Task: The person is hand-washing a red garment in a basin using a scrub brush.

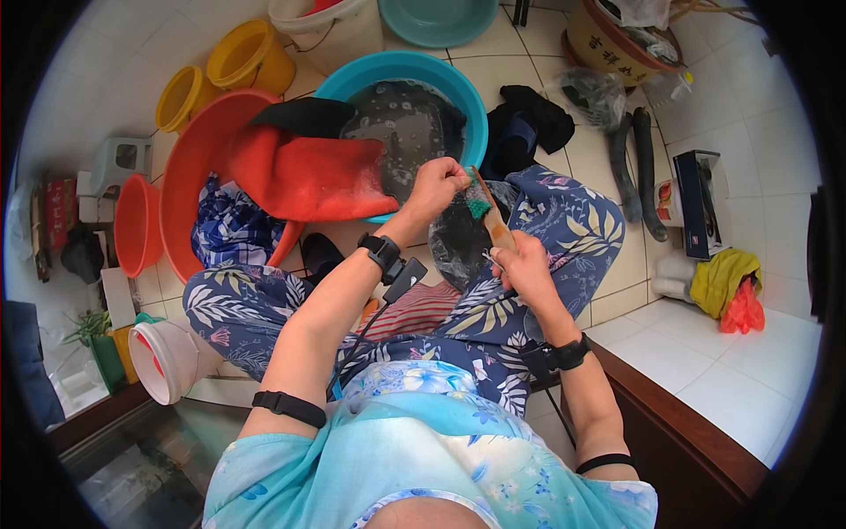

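My right hand point(523, 266) is closed around the wooden handle of a scrub brush point(497, 228), which has green and pale bristles facing left. The fingertips of my left hand point(439, 185) are pinched at the bristles near the brush's far end; whether they grip a bristle or some debris cannot be told. A turquoise basin point(480, 112) of dark, foamy water stands just beyond my left hand. A wet red cloth point(317, 175) lies over its left rim and across a large orange-red basin point(173, 198), where a blue checked cloth point(231, 225) also lies.
Yellow buckets point(254, 56) and a white bucket point(330, 36) stand at the back left. Dark cloth point(538, 119) lies on the tiles right of the turquoise basin. Long dark gourds point(644, 172) and an open box point(697, 205) are at the right. A white bucket point(173, 357) sits near left.
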`<state>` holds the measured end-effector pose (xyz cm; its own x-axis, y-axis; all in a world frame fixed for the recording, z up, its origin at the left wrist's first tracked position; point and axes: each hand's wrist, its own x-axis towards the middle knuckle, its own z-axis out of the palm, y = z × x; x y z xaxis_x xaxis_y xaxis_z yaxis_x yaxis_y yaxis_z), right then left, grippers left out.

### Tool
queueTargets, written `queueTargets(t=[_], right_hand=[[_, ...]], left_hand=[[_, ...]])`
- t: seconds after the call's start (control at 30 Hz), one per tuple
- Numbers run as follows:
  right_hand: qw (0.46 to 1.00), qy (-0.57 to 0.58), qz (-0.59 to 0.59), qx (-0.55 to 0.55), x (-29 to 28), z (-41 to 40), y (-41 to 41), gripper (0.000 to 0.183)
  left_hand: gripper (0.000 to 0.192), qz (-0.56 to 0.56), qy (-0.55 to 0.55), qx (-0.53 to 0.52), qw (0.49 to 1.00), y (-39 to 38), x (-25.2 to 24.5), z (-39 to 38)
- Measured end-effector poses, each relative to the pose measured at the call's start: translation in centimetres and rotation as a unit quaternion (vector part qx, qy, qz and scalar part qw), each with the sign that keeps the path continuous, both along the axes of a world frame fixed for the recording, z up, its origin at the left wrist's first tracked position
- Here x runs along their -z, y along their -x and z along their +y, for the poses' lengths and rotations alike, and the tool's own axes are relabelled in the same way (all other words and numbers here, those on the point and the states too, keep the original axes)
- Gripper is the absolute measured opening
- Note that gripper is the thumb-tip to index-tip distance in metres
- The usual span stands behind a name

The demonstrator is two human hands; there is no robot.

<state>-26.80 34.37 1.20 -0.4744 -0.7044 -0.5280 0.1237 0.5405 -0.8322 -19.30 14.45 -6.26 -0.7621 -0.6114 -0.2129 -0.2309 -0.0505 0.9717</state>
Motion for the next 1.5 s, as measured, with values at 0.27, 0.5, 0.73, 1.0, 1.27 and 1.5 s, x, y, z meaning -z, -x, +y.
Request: queueTargets(t=[0.27, 0.5, 0.73, 1.0, 1.27, 1.5], right_hand=[[1.0, -0.022, 0.017, 0.016, -0.1, -0.5, 0.1, 0.014], [0.997, -0.049, 0.052, 0.004, 0.2, -0.6, 0.2, 0.014], [0.934, -0.052, 0.343, -0.087, 1.6, -0.3, -0.5, 0.015], [0.886, -0.057, 0.447, -0.109, 1.0, -0.6, -0.6, 0.013], [0.93, -0.044, 0.363, -0.034, 1.8, -0.5, 1.6, 0.017], [0.979, -0.012, 0.204, 0.012, 1.1, -0.5, 2.3, 0.017]], left_hand=[[0.007, -0.002, -0.053, -0.023, 0.998, -1.4, 0.5, -1.1], [0.007, -0.029, -0.07, -0.032, 0.997, -2.5, 0.5, -2.2], [0.014, -0.043, -0.071, -0.016, 0.996, -1.3, -0.1, -1.5], [0.011, -0.056, -0.093, -0.021, 0.994, -0.5, 0.6, -1.1], [0.01, -0.102, -0.053, -0.011, 0.993, -2.2, 1.5, -2.1], [0.012, -0.109, -0.045, 0.039, 0.992, -2.4, 0.2, -1.3]])
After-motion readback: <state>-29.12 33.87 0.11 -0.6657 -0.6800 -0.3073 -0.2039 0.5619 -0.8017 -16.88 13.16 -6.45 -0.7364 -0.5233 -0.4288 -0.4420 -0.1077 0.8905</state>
